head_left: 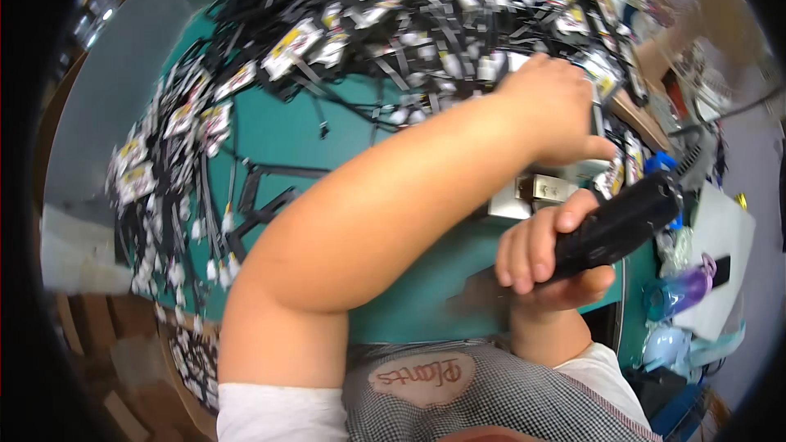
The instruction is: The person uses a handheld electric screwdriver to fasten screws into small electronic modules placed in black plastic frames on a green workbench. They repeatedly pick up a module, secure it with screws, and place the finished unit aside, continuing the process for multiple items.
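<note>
Holding a long black object (626,225) aslant in the right hand (536,254) with a tight-wrapped grip, above the near right of the green bench (274,127), and liable to knock it on the metal block (551,188) just beyond if swung low. Stretched past that block with the left hand (550,102); cannot tell its grip through the blur. Could snag the cables (426,49) heaped farther off by sweeping that hand sideways.

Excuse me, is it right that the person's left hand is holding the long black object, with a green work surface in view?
Not quite: the head view shows the right hand holding the long black object, with a green work surface in view.
</note>
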The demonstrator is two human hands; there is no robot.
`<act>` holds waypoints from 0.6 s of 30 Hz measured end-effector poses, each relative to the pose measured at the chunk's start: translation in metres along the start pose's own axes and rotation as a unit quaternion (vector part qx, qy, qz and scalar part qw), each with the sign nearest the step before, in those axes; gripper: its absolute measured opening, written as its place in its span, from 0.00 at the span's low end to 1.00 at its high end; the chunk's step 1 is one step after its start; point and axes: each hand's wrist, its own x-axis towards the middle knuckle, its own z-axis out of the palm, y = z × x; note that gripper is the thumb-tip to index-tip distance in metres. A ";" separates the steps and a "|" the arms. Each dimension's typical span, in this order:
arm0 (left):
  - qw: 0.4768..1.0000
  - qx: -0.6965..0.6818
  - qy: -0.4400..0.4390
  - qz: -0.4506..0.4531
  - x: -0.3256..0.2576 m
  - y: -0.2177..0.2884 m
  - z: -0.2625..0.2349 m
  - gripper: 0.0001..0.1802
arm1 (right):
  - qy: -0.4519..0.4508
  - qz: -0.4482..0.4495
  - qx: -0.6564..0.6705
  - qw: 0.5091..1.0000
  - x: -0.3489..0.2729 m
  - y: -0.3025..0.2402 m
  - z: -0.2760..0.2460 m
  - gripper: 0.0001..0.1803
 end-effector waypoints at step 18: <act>0.927 0.176 0.172 -0.282 -0.265 -0.121 -0.100 0.30 | -0.042 0.062 -0.001 0.997 -0.008 0.012 0.006 0.31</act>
